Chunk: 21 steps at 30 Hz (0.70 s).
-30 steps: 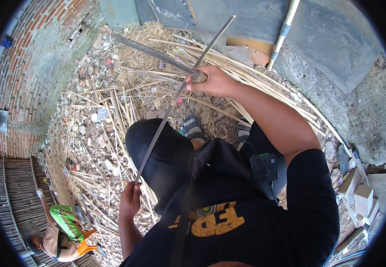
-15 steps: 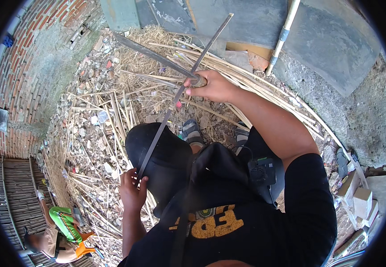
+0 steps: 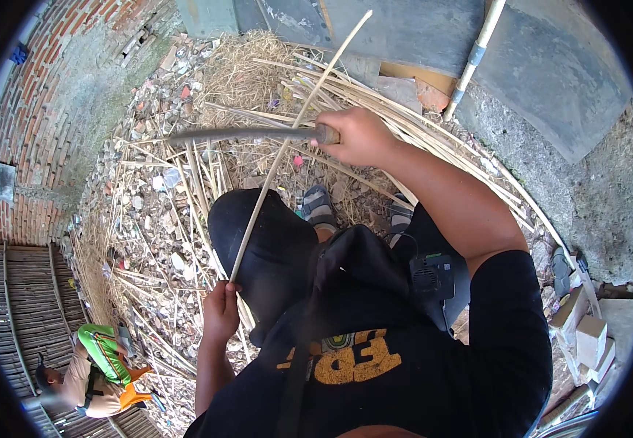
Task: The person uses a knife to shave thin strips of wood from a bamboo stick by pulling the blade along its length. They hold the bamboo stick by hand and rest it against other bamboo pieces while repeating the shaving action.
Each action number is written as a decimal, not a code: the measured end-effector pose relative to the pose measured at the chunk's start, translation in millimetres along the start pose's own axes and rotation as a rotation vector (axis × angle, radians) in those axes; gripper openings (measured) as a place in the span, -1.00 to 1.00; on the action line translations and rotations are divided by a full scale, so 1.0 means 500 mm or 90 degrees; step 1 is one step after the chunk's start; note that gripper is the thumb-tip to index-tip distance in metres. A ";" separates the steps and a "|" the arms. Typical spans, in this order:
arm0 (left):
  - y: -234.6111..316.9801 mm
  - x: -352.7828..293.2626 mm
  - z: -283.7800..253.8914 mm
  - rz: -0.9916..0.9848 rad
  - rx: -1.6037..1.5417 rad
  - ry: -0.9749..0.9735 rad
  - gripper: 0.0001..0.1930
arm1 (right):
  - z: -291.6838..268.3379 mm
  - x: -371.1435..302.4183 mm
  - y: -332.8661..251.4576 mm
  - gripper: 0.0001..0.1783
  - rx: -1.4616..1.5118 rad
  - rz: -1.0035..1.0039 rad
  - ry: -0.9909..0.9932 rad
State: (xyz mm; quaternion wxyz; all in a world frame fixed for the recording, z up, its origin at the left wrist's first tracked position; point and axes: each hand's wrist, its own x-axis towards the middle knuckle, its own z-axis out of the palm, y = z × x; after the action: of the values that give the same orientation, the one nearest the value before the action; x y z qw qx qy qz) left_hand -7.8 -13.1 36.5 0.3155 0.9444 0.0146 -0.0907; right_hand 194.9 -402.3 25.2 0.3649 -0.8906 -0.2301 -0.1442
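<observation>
Littered ground (image 3: 145, 237) strewn with rubble and cut strips spreads through the middle of the frame, with a brick wall (image 3: 46, 124) at upper left, grey panels (image 3: 418, 36) along the top, and another person (image 3: 101, 383) seated at lower left. One pale, slender strip (image 3: 262, 201) runs on a slant from the upper centre down to the left of centre, its far end up near the panels and its near end at the left hand (image 3: 221, 310). Thumb and fingers of that hand pinch this lower end, just beside the person's dark-clad knee (image 3: 258, 233). Higher up, right of centre, the right hand (image 3: 360, 136) is wrapped around the handle of a long knife (image 3: 236, 134), whose blade points toward the left of the frame and lies nearly level. What counts most appears to be where the two cross: blade and strip meet at a steep angle just left of the handle, so the right hand is the nearer one to that crossing, while the left sits well below it. Whether the edge actually touches the strip there, I cannot tell. Beyond the right hand, a spread of loose strips (image 3: 386, 109) curves along the wall's foot.
</observation>
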 end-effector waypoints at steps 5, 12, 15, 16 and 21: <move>-0.017 0.007 0.012 0.025 0.018 0.015 -0.63 | 0.002 -0.007 -0.028 -0.79 -0.154 0.013 -0.177; -0.037 0.023 0.024 0.043 0.069 0.026 -0.60 | 0.011 0.004 -0.003 -0.70 -0.185 0.115 -0.229; -0.030 0.019 0.022 0.054 0.156 0.059 -0.65 | 0.018 0.007 -0.032 -0.67 -0.234 0.064 -0.263; -0.026 0.019 0.026 0.063 0.198 0.089 -0.68 | 0.020 0.006 -0.039 -0.66 -0.249 0.046 -0.280; -0.028 0.030 0.038 0.100 0.278 0.156 -0.75 | 0.018 0.015 0.043 -0.62 -0.150 0.201 -0.186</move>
State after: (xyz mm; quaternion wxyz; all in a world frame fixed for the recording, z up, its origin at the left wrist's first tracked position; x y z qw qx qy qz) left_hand 2.9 -13.6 10.6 0.1058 0.9924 -0.0407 0.0480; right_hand 213.2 -407.1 9.9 0.2393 -0.9633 -0.1201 0.0193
